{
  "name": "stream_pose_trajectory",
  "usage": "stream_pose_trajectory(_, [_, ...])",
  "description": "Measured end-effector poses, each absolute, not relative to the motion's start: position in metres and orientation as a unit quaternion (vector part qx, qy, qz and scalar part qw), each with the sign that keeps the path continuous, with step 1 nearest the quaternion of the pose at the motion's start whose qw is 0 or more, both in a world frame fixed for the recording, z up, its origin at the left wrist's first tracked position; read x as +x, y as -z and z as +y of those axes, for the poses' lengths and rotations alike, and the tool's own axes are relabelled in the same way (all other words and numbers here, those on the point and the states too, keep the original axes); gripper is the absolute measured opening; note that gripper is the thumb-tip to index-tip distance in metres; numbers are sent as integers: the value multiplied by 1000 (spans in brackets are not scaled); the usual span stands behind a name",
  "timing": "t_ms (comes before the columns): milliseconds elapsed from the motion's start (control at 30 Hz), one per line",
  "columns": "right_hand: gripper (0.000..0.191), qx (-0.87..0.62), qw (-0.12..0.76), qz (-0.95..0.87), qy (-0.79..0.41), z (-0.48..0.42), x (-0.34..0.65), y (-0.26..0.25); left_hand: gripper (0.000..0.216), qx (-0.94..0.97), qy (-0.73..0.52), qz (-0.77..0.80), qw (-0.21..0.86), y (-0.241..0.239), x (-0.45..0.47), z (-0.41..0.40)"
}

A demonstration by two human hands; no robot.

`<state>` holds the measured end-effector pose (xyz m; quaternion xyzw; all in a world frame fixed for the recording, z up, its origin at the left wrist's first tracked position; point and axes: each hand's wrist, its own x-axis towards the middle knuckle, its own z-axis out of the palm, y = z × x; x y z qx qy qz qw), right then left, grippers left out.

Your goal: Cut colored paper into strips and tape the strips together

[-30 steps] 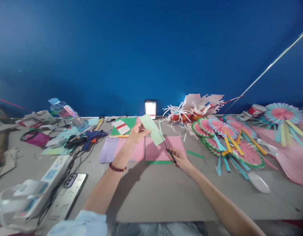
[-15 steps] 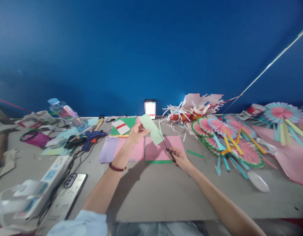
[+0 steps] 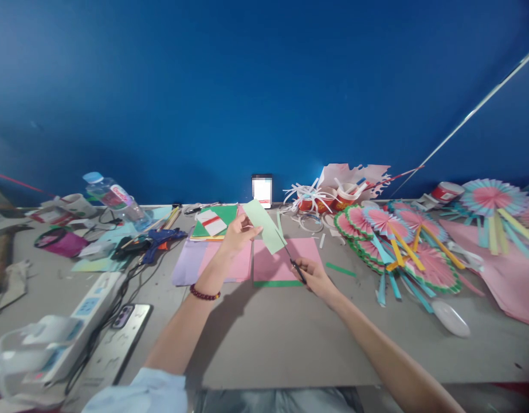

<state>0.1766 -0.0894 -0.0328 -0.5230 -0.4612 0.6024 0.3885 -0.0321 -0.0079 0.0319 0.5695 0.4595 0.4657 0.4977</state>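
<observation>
My left hand (image 3: 239, 232) pinches a light green paper strip (image 3: 264, 226) by its left edge, holding it tilted above the table. In my right hand (image 3: 313, 275) is a pair of dark-handled scissors (image 3: 297, 269), its blades reaching up to the strip's right edge. A thin green sliver (image 3: 279, 223) shows just beside that edge; whether it is still joined to the strip I cannot tell. Beneath the hands lies a pink sheet (image 3: 273, 267) with a green band along its near edge. Left of it are purple and pink papers (image 3: 187, 261).
Paper rosettes (image 3: 388, 241) with ribbon tails spread on the right, near a white spoon-like piece (image 3: 451, 318). Cups of paper strips (image 3: 348, 195) stand at the back. A glue gun (image 3: 161, 241), bottle (image 3: 118, 195), power strip (image 3: 83, 321) and phone (image 3: 126, 338) are on the left.
</observation>
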Motion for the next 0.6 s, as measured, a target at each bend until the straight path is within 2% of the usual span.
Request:
stream_pose_trajectory(400, [40,-530,395,-460,-593,-89,177,35,30,572,-465,455,500,-30,-33,-7])
stream_pose_trajectory(600, [39,-533,400,-456,-590,-89,177,34,24,570,-468,451,502,-27,-33,-5])
